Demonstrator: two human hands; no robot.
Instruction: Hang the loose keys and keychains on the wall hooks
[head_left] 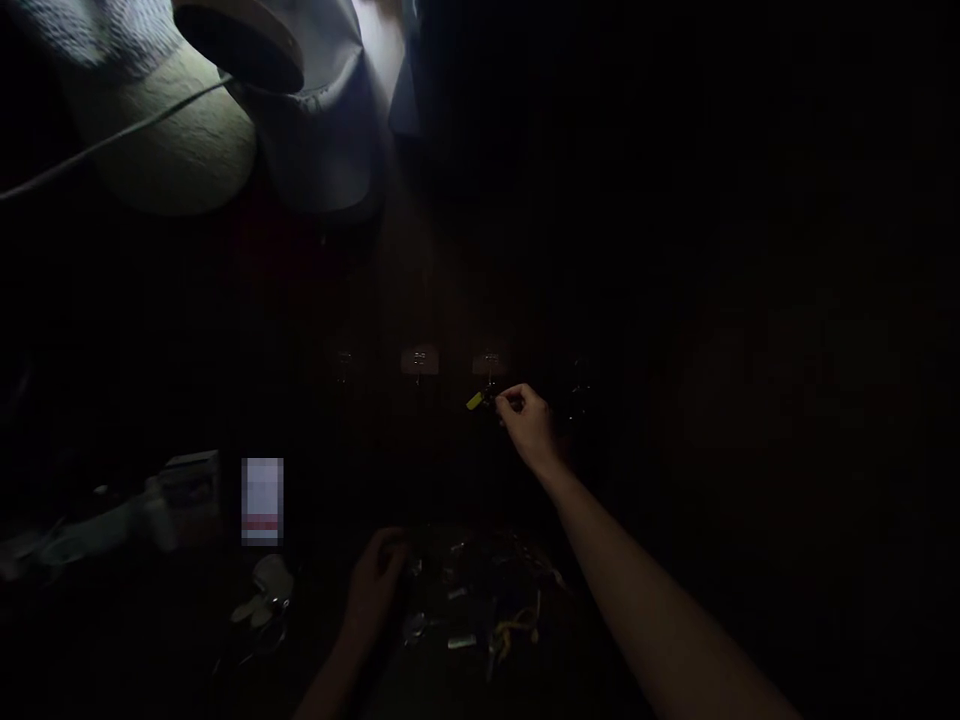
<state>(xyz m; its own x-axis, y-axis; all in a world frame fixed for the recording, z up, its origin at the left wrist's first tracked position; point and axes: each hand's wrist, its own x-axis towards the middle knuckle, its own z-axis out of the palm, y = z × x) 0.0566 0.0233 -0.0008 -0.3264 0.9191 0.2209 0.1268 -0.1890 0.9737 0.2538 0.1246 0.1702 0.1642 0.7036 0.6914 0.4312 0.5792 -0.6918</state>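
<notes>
My right hand (525,415) is raised at the middle of the view, thumb and forefinger pinched on a small bunch of keys. A yellow key tag (475,401) sticks out to the left of the fingertips. Just above them is a small hook on a pale backing plate (490,360); whether the keys touch it is too dark to tell. Lower down, my left hand (375,570) rests with loosely curved fingers, thumb and forefinger apart. Beside it lie loose keys and small metal pieces (461,642), and a yellowish cord (517,625).
More hooks (420,360) line up in the same row. Caps (172,140) hang at the upper left, with a cable (112,150) across them. At lower left stand a box (191,495) and a lit, blurred-out rectangle (262,500), with a pale object (270,585) in front. Most surroundings are dark.
</notes>
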